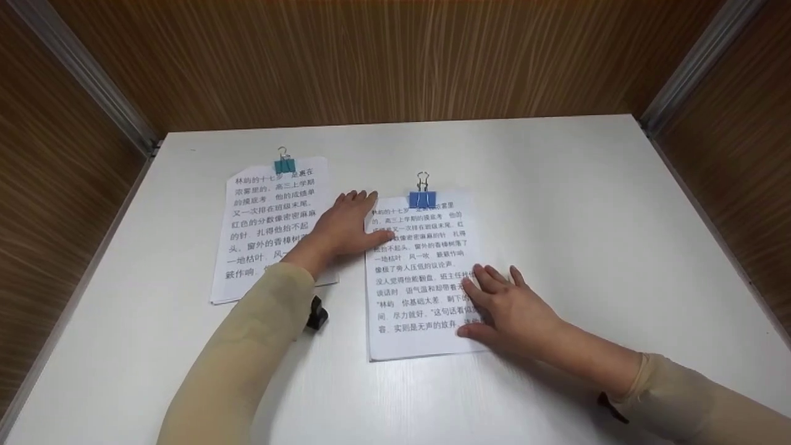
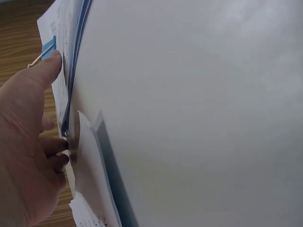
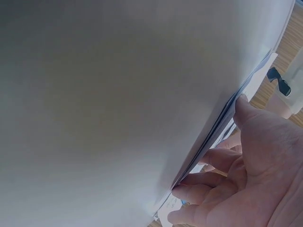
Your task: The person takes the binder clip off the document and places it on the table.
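A clipped stack of printed sheets point(image 1: 417, 343) lies on the white table, with a blue binder clip point(image 1: 422, 199) at its top edge. My left hand point(image 1: 346, 225) is spread at the stack's upper left edge, its thumb over the printed text. Along the lower right edge, my right hand point(image 1: 519, 312) rests with fingers extended, its fingertips and thumb on the paper. The right wrist view shows the thumb and fingers along the edge of the sheets point(image 3: 258, 80). Neither hand is curled round anything.
To the left lies a second stack of printed sheets point(image 1: 266, 198) with a teal binder clip point(image 1: 285, 165) at its top; my left forearm covers its lower right part. Wood-grain panels point(image 1: 395, 62) enclose the table point(image 1: 556, 161) at the back and both sides.
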{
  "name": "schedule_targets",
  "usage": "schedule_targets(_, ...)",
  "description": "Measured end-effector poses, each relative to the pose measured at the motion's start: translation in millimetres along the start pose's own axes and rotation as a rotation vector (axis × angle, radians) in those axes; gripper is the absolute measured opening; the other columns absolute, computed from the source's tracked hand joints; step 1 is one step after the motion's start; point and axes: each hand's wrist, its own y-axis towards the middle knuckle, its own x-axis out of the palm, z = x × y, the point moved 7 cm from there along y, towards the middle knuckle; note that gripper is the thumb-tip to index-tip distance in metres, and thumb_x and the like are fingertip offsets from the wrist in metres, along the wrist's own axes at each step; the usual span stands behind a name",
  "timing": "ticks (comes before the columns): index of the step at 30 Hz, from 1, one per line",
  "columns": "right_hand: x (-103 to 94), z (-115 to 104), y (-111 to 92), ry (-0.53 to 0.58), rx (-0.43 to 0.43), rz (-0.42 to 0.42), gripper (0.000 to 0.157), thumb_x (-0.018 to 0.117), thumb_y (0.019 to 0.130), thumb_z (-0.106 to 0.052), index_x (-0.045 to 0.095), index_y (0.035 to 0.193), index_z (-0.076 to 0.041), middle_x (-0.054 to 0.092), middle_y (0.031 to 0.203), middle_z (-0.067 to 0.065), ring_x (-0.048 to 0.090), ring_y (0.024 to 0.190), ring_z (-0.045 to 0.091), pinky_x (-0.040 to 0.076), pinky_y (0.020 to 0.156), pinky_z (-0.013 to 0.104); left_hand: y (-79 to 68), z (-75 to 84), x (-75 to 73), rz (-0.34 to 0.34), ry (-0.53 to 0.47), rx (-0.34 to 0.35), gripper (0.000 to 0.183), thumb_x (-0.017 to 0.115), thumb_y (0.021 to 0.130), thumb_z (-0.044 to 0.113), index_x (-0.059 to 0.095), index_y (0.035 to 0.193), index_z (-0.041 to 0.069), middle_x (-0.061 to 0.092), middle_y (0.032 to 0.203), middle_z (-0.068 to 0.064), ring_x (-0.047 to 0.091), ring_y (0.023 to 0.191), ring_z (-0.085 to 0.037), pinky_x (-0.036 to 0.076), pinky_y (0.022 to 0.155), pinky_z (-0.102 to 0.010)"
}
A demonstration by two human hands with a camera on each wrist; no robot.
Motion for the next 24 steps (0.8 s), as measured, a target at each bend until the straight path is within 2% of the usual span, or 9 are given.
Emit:
schedule_targets(6,-0.4,0,-1,0.012,0.013,-0.007,0.084,0.076,0.095,-0.053,0.052,0.154,0.002,0.043,0.160,0.031,0.040,0.149,0.050,0.024,0.119,0.074,-2.4,2.9,-3.3,0.034,-0.054,0.012,0.102,0.064,0.095,0.066,0.023,0.170,0.011,0.030,0.172,-0.016,0.020,0.159,-0.043,0.017,0.129,-0.053)
schedule_targets(9,-0.2,0,0,0.012,0.013,-0.009,0.084,0.076,0.095,-0.053,0.052,0.154,0.001,0.043,0.160,0.031,0.040,0.149,0.050,0.024,0.120,0.074,-3.2,3.1,-6.8,0.058,-0.116,-0.004,0.100,0.068,0.094,0.064,0.026,0.170,0.014,0.038,0.168,-0.014,0.024,0.158,-0.046,0.020,0.129,-0.053)
schedule_targets(10,-0.1,0,0,0.013,0.013,-0.009,0.084,0.076,0.095,-0.053,0.052,0.154,0.001,0.043,0.160,0.030,0.040,0.149,0.050,0.024,0.120,0.074,-3.3,2.7,-8.2,0.070,-0.147,-0.012,0.099,0.069,0.094,0.062,0.027,0.170,0.014,0.045,0.164,-0.014,0.030,0.156,-0.045,0.023,0.128,-0.052)
schedule_targets(13,0.5,-1,0,0.016,0.015,-0.014,0.085,0.077,0.095,-0.053,0.052,0.155,0.001,0.042,0.161,0.030,0.039,0.149,0.050,0.023,0.121,0.073,-3.2,0.9,-13.1,0.120,-0.268,-0.026,0.094,0.074,0.094,0.056,0.032,0.168,0.014,0.057,0.154,-0.013,0.043,0.150,-0.036,0.030,0.126,-0.044)
schedule_targets(16,0.4,-1,0,0.015,0.013,-0.015,0.085,0.076,0.095,-0.053,0.052,0.155,0.001,0.042,0.161,0.030,0.039,0.149,0.050,0.023,0.120,0.073,-2.5,-0.7,-17.7,0.177,-0.427,-0.029,0.090,0.079,0.095,0.047,0.036,0.166,0.012,0.070,0.135,-0.012,0.063,0.129,-0.025,0.044,0.116,-0.038)
schedule_targets(20,-0.2,-1,-1,0.017,0.003,-0.009,0.084,0.076,0.095,-0.053,0.053,0.153,0.003,0.042,0.160,0.031,0.040,0.148,0.051,0.025,0.120,0.073,-1.8,-3.4,-19.5,0.210,-0.636,-0.050,0.086,0.081,0.095,0.036,0.038,0.166,0.011,0.069,0.119,-0.012,0.066,0.102,-0.022,0.053,0.093,-0.035)
schedule_targets(24,0.2,-1,-1,0.025,0.000,-0.006,0.084,0.075,0.095,-0.053,0.052,0.154,0.003,0.041,0.160,0.031,0.039,0.149,0.051,0.024,0.120,0.073,-2.4,-3.9,-15.9,0.162,-0.766,-0.059,0.082,0.079,0.098,0.031,0.037,0.167,0.017,0.065,0.122,-0.012,0.065,0.102,-0.022,0.055,0.085,-0.033)
